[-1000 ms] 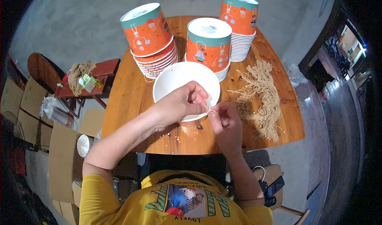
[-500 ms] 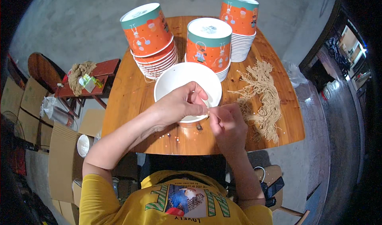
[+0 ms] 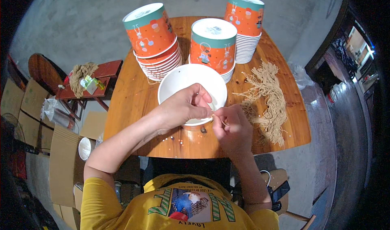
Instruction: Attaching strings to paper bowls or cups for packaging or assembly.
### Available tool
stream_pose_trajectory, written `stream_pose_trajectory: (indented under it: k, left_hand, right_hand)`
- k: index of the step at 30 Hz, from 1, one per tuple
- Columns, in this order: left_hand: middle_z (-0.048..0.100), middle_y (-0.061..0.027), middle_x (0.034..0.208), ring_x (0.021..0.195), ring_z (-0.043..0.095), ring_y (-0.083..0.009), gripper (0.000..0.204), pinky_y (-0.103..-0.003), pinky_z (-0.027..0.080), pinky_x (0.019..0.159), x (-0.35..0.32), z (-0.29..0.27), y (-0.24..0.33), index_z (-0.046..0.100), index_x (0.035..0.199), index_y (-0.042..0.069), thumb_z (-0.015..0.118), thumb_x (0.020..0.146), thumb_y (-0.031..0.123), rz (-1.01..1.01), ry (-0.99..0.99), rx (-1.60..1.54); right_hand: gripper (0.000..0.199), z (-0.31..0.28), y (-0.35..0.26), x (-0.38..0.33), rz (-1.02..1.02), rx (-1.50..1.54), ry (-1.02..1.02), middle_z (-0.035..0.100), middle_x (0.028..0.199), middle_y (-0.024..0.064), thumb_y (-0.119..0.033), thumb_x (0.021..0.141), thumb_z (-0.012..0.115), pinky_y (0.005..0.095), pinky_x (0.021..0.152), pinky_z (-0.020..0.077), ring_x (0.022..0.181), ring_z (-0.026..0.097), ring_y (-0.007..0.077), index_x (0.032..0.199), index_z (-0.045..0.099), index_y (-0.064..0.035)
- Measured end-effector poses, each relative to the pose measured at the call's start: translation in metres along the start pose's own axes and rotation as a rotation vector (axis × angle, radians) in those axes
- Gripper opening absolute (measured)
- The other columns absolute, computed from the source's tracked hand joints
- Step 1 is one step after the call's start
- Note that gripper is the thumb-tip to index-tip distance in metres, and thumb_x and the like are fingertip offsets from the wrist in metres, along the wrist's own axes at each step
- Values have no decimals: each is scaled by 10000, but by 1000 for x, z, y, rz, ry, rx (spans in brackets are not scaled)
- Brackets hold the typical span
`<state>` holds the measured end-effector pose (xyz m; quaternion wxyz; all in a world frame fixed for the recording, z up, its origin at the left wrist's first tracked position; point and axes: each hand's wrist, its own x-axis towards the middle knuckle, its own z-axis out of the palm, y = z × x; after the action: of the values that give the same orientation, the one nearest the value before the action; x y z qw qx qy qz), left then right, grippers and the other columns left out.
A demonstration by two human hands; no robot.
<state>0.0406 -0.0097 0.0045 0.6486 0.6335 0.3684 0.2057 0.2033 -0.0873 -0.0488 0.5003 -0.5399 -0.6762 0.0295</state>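
Note:
A white-lined paper bucket (image 3: 174, 81) stands with its mouth up at the near middle of the table. My left hand (image 3: 189, 104) reaches over its near rim, thumb and fingers pinched on a thin tan cord at the right of the rim. Right beside it, my right hand (image 3: 233, 128) is closed on the same cord (image 3: 224, 123), a short bit of which curls out from its fingers. The fingertips of both hands nearly touch. Part of the near rim is hidden behind my left hand.
Upside-down stacks of orange and green paper buckets stand behind: left stack (image 3: 150, 34), middle stack (image 3: 212, 47), right stack (image 3: 245, 22). A bundle of tan cords (image 3: 270, 104) lies on the right of the wooden table (image 3: 130, 108). Small pale beads (image 3: 172, 137) are scattered near the front edge.
The right hand has shifted very slightly and its fingers have turned, so more of the cord shows between them. The bucket has moved a hair to the right.

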Motion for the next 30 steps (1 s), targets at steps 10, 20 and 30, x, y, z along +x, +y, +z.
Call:
stream_pose_trajectory:
  k: [10,20,30]
  left_hand:
    - [501,15,895,860,473,-68,253,-212,413,778,-8,12,1,479,1113,39,598,890,53,179,-61,309]
    - [597,-67,770,710,566,-127,129,-291,477,674,-4,10,-9,588,904,-15,585,880,112,273,84,486]
    - [590,-92,797,717,571,-155,159,-306,472,673,-9,14,-3,593,910,-9,587,896,150,262,101,472]
  right_hand:
    - [134,5,10,-3,407,443,-64,588,759,30,-23,799,656,259,625,470,680,567,93,899,576,-62]
    - [63,1,13,-6,448,561,-70,458,736,-63,-41,853,578,173,574,344,642,411,16,893,536,-68]
    - [114,0,16,-10,390,597,-21,469,698,-55,-77,840,608,190,525,351,578,406,25,938,550,-68]
